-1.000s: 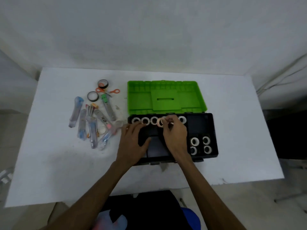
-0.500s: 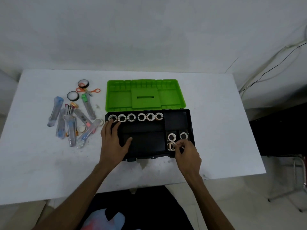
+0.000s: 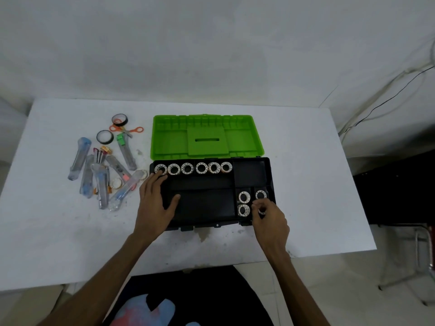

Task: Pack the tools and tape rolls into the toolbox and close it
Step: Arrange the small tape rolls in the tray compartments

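Head view: right hand (image 3: 270, 217) is curling its fingers (image 3: 259, 204) round a white tape roll (image 3: 262, 211), seating it in the near-right compartment of the black toolbox (image 3: 207, 201); grip looks like a pinch, partly hidden. Left hand (image 3: 155, 201) is lying flat and relaxed on the tray, fingertips touching the leftmost roll (image 3: 161, 169) of the back row. Remaining tools (image 3: 103, 177) are lying left of the box on the surface (image 3: 58, 231), nearer the left hand, long axes mostly front-to-back. Versus half a second ago, the right hand is sitting slightly further right.
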